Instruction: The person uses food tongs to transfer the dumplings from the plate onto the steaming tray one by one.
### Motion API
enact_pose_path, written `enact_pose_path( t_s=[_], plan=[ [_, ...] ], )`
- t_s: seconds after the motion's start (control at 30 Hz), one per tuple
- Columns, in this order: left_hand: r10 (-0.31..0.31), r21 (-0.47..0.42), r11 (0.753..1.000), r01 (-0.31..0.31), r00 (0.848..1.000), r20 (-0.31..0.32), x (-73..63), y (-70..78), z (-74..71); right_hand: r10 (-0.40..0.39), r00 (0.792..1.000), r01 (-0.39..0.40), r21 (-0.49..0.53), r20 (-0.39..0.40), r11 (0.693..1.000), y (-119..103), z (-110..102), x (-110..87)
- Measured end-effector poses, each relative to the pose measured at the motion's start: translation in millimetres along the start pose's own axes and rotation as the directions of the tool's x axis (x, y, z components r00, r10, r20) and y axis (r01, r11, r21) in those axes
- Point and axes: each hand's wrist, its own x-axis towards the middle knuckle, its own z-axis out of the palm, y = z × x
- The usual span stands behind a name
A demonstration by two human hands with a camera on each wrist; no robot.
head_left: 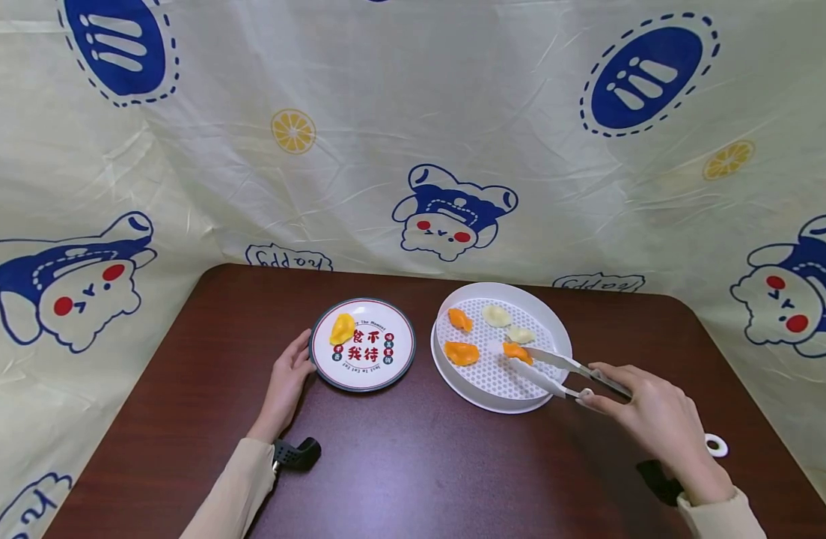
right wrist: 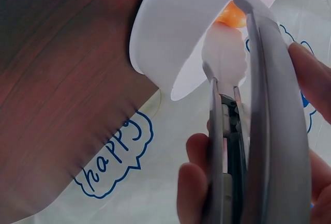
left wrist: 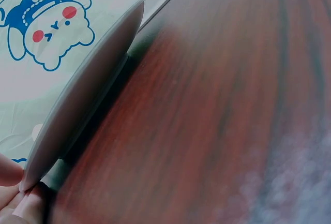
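Around: dark-brown wooden table [head_left: 372, 464], pale cartoon-printed sheet [head_left: 359, 202] behind | round white perforated tray [head_left: 490, 394]: three orange dumpling-shaped pieces [head_left: 462, 354], two cream ones [head_left: 497, 316] | round white dark-rimmed plate [head_left: 399, 322]: one yellow piece [head_left: 343, 329] | right hand [head_left: 662, 412]: clamped on silver-and-white tongs [head_left: 551, 358] crossing tray rim, rightmost orange piece [head_left: 518, 353] between tips | left hand [head_left: 286, 388]: pinching plate's left edge

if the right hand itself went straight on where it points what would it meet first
Likely the wall of the white basket, though the right hand might pass over, since depth is unclear.
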Motion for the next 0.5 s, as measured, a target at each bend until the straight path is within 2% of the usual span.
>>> enact_pose_path(
  t_s=[0.3,0.5],
  plan=[
    [0.002,0.002,1.0,-0.002,1.0,-0.013,1.2,-0.8,0.5,0.051,0.995,-0.053,0.014,0.091,0.999,-1.2,-2.4,8.5],
    [-0.001,0.007,1.0,0.001,1.0,-0.011,0.5,-0.3,0.3,0.058,0.993,-0.06,0.015,0.103,0.998,-2.3,-2.5,9.6]
  ],
)
